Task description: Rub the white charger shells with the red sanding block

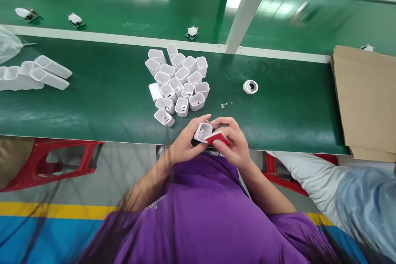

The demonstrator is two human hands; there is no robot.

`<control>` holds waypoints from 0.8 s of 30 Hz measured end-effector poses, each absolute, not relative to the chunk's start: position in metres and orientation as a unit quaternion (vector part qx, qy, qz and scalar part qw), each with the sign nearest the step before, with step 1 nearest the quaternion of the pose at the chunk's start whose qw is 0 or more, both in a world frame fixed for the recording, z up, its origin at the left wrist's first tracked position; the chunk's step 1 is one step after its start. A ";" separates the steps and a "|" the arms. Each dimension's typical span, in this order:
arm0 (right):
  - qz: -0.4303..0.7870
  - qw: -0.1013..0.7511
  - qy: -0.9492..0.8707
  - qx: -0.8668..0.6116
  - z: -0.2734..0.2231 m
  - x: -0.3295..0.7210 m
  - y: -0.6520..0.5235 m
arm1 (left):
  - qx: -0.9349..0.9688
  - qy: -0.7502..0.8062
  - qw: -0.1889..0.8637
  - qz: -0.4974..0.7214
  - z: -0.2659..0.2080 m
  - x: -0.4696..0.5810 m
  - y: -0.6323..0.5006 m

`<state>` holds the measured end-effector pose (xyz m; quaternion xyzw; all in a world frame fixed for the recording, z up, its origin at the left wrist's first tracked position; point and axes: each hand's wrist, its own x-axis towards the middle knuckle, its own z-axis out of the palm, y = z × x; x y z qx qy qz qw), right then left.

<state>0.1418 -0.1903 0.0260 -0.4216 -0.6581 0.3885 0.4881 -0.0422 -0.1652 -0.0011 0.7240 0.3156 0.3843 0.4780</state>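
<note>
A white plastic charger housing [202, 131], its hollow side facing up, sits in my left hand [185, 142], whose fingers wrap round it at the table's front edge. My right hand [233, 142] pinches a flat red piece with a pale edge [219, 137], which is tilted against the housing's near right rim. What kind of tool or pad the red piece is, I cannot tell. Just beyond my hands stands a cluster of several similar white housings [182, 106], most with the open end up and slots showing inside.
White crumbs [223, 105] and a round white roll [250, 87] lie to the right. Cardboard [365, 103] covers the right end. More housings [51, 77] lie left. Small circuit boards [192, 32] rest beyond the rail. A metal post [247, 8] rises behind. Another person's sleeve [368, 202] shows at right.
</note>
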 end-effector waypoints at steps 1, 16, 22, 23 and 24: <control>0.354 0.489 -0.686 -0.405 0.025 0.141 -0.190 | 0.735 0.315 0.460 0.385 -0.002 -0.041 -0.165; 0.382 0.532 -0.530 -0.539 0.025 0.111 -0.183 | 0.808 0.339 0.313 0.367 -0.017 -0.028 -0.172; 0.543 0.526 -0.452 -0.474 0.023 0.132 -0.173 | 0.778 0.364 0.310 0.408 -0.008 -0.026 -0.171; 0.550 0.510 -0.483 -0.452 0.025 0.136 -0.174 | 0.771 0.372 0.312 0.413 -0.007 -0.027 -0.171; 0.542 0.495 -0.518 -0.438 0.027 0.138 -0.176 | 0.767 0.377 0.313 0.415 -0.007 -0.027 -0.171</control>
